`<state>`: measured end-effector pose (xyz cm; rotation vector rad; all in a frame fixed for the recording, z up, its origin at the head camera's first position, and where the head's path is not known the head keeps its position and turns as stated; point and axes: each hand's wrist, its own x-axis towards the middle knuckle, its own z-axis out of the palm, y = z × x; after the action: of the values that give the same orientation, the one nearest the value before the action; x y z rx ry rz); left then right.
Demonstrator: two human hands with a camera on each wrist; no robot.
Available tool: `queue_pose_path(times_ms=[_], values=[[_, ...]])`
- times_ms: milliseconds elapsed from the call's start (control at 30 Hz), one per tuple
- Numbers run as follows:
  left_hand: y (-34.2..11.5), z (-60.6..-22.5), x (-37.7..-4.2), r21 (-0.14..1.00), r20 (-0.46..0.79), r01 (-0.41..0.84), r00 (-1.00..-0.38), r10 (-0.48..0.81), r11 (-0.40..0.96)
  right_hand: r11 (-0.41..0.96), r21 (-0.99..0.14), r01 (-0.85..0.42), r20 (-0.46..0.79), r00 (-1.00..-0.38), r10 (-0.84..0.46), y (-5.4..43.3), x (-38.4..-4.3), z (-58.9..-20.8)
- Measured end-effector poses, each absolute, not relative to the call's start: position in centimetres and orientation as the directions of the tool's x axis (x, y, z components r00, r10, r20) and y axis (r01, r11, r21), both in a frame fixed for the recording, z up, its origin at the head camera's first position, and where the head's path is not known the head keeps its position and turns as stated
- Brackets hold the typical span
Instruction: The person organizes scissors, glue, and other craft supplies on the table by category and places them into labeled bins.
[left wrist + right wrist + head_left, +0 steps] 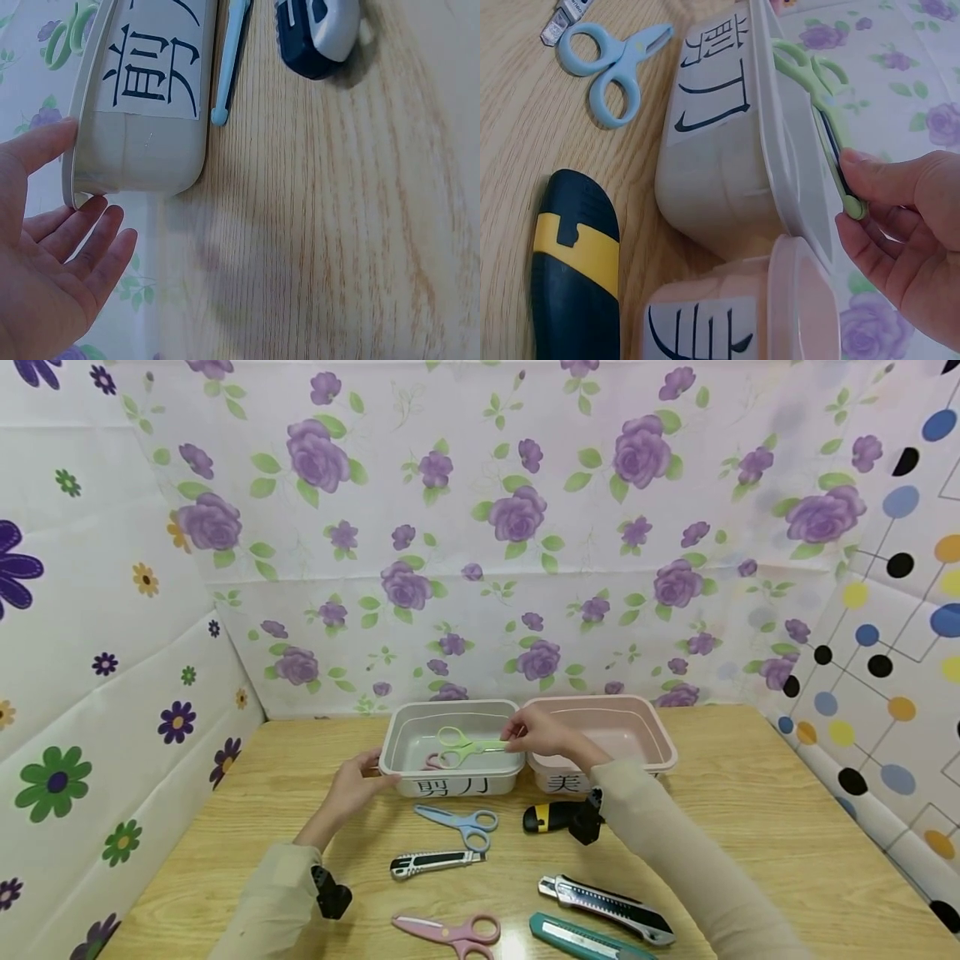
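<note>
Over the grey bin [405, 782], my right hand [537, 732] pinches green scissors [829, 120] by the blade end between thumb and fingers. Their handle loops point left, above the bin's inside. Pink scissors [432, 762] lie in that bin, partly hidden by the green pair. My left hand [358, 785] holds the bin's left front corner, with the thumb [51, 144] on the rim and fingertips around the corner. Black characters on a white label mark the bin's front. Just in front of it, light blue scissors [453, 818] rest on the table.
A pink bin [660, 745] stands directly right of the grey one. On the wooden table [720, 827] lie a black-and-yellow cutter [546, 817], a small utility knife [431, 862], a larger utility knife [611, 907], a teal cutter [585, 939] and more pink scissors [442, 931]. Patterned cloth surrounds the table.
</note>
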<state>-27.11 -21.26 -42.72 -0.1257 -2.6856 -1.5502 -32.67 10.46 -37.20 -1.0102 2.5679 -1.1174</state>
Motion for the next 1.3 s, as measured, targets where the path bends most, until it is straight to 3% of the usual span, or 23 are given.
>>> queue_pose_path(times_ms=[1300], values=[[-21.2, -42.9, -27.0, 0.859, 0.098, 0.108, -0.994, 0.047, 0.501, 0.432, -0.789, -0.437, 0.143, -0.814, -0.564, 8.2, -33.1, -38.8]])
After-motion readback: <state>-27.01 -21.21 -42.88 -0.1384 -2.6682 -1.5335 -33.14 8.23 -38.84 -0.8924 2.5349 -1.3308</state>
